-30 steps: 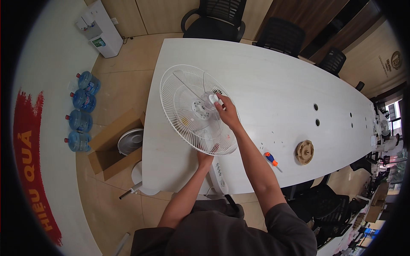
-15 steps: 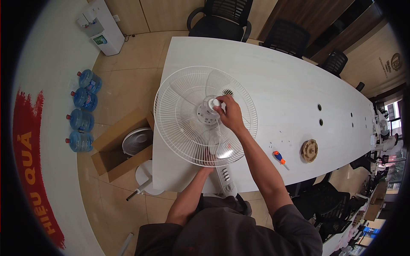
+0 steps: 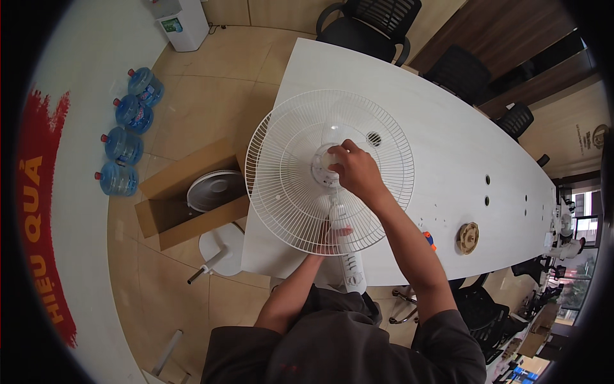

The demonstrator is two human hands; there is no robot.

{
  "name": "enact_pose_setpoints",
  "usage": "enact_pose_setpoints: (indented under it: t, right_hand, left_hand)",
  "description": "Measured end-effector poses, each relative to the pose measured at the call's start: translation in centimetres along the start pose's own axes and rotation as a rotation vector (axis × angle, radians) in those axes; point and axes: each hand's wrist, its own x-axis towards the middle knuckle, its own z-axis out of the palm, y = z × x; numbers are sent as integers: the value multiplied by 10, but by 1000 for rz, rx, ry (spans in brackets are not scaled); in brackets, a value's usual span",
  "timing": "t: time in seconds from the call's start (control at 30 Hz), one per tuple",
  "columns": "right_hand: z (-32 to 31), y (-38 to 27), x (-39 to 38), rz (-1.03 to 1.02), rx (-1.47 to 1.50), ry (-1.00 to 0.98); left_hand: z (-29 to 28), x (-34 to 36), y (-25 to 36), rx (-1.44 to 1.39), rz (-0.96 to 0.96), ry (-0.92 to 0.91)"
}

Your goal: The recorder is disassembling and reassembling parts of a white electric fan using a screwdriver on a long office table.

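Observation:
A white fan lies with its round wire grille facing up over the near-left part of the white table. Translucent blades show faintly behind the wires. At the fan's middle, the fingers of my right hand are closed round the small centre knob, in front of the pale motor hub. Seen through the lower grille, my left hand is wrapped round the fan's neck; the wires partly hide its fingers. Below it, the white control panel with its row of buttons points toward me.
Right of the fan lie a blue-and-orange screwdriver, partly behind my forearm, and a round brown moulded piece. On the floor at left are an open cardboard box holding a round grille, a white fan base and several water bottles.
The view has shifted, so the table and fan sit farther right. My right hand stays at the centre knob, its fingers turned a little. The blades look fainter and differently placed.

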Motion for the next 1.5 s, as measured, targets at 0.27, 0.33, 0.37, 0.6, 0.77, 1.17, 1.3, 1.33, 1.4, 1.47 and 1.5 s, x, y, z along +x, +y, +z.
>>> enact_pose_setpoints:
  t: [0.27,0.33,0.37,0.6,0.77,1.17,1.3,1.33,1.4,1.47,1.5]
  right_hand:
    - [-7,-22,12,98,-391,-74]
    - [-14,-27,14,143,-405,-101]
    - [-22,-28,14,81,-338,-65]
    - [-5,-2,13,-62,-231,-69]
    - [-1,9,15,53,-225,-29]
    - [-7,10,9,34,-63,21]
    - [-5,7,7,44,-30,20]
    - [-4,7,7,41,-17,22]
    - [-5,4,7,39,-1,13]
    - [-5,4,7,39,14,4]
    - [-5,4,7,10,15,13]
  left_hand:
    - [4,3,9,208,119,4]
    - [3,3,5,202,141,49]
    - [7,1,9,200,137,45]
    - [4,12,6,149,-27,-49]
    - [14,7,15,188,53,-87]
    - [13,11,7,2,94,-156]
    - [15,5,11,117,78,-95]
    - [17,3,15,116,77,-92]
    - [21,-1,21,400,176,-9]
    - [28,-8,29,376,162,7]
    - [32,-10,33,353,149,21]
